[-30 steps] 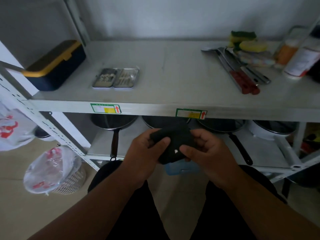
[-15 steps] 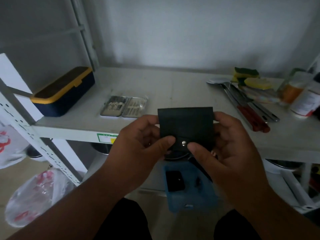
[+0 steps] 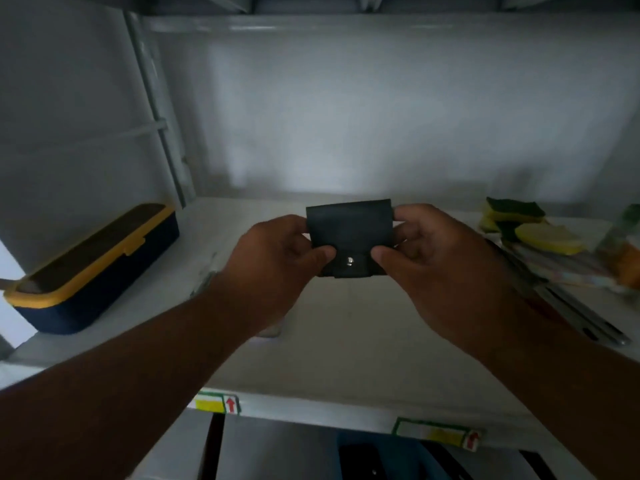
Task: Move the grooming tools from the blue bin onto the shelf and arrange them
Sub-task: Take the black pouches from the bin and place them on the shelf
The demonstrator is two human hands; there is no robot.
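Black snap-button pouch [image 3: 349, 237] had risen from in front of the shelf edge to above the white shelf [image 3: 346, 341], clamped in the grip of both the left hand [image 3: 277, 265] and right hand [image 3: 440, 271], thumbs beside its snap. Blue bin [image 3: 408, 459] showed below the shelf.

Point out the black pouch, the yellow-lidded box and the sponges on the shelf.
black pouch [image 3: 349, 233]: head view, middle of its front flap.
yellow-lidded box [image 3: 100, 271]: head view, its yellow lid rim.
sponges [image 3: 545, 237]: head view, yellow face of the nearer one.
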